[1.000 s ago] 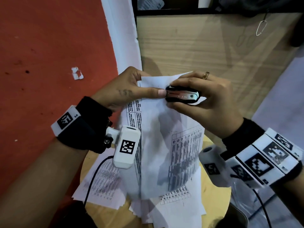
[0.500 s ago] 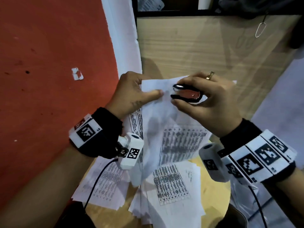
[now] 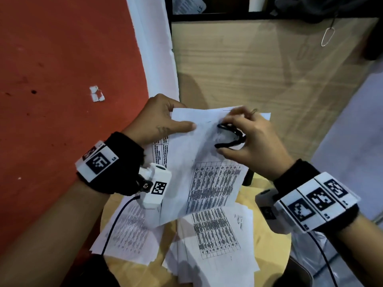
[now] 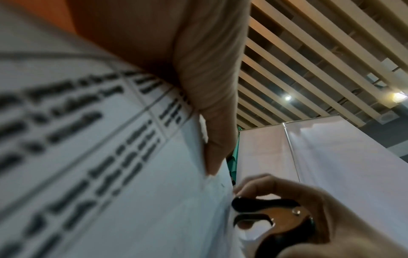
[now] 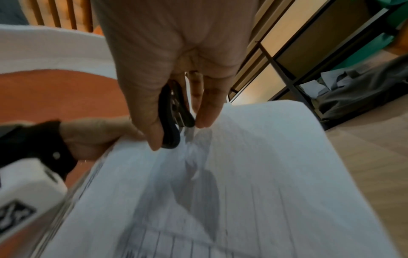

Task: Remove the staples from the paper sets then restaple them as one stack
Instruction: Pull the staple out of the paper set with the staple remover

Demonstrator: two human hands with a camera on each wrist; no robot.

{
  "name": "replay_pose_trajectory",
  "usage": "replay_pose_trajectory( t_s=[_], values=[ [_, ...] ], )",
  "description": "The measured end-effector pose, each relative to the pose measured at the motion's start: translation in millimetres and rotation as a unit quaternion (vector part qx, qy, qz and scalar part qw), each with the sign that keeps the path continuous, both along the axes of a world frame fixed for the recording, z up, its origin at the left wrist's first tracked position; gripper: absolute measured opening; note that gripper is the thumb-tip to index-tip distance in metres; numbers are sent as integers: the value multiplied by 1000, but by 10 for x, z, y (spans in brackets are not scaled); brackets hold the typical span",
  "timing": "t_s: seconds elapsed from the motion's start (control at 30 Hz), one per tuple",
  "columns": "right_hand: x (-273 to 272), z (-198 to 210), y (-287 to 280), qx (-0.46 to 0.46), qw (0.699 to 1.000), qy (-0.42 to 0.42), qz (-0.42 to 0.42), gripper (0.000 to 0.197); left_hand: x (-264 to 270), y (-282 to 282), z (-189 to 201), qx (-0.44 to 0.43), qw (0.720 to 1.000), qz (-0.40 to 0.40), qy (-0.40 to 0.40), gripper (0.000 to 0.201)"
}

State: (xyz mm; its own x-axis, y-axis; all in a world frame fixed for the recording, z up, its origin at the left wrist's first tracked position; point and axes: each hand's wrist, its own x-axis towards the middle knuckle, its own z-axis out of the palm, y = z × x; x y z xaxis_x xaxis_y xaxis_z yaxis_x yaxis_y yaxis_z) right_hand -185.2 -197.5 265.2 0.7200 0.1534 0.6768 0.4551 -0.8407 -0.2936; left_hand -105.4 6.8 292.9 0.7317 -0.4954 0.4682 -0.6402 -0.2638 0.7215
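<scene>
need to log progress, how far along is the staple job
Done, it seems: loose printed sheets already lie spread on the round table. In hand: the left hand pinches a paper set by its top edge while the right hand holds the black staple remover at it. Left: any remaining staples, then restapling; no stapler is visible.

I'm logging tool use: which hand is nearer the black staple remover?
Right. The right hand grips the staple remover between thumb and fingers at the held paper set's top edge; the left hand pinches that edge to its left, apart from the tool.
</scene>
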Motion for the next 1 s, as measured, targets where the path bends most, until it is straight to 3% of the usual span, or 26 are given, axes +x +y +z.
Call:
replay_pose_trajectory(
  t_s=[0.2,0.3,0.4,0.5,0.63,0.73,0.87,1.0],
  values=[
    [44,236,-60,10,987,123,100,48,-49,25,69,32,999,-28,6,20],
    [50,290,-48,42,980,156,113,47,-34,30,83,47,999,-1,-11,15],
    [35,308,-26,57,979,162,108,44,-29,4,94,113,986,81,-88,42],
    [1,337,28,79,977,160,117,41,-108,-89,147,144,973,102,-151,55],
    [-36,368,35,107,969,172,138,39,-132,-172,179,161,972,79,-154,30],
    [-34,332,12,121,980,104,122,44,-132,-161,186,131,983,53,-114,22],
    [-84,270,67,28,994,-87,58,40,-162,-154,196,92,992,25,-77,8],
    [-94,224,137,-67,985,-157,34,40,-193,-169,200,51,998,-7,-49,4]
  ],
)
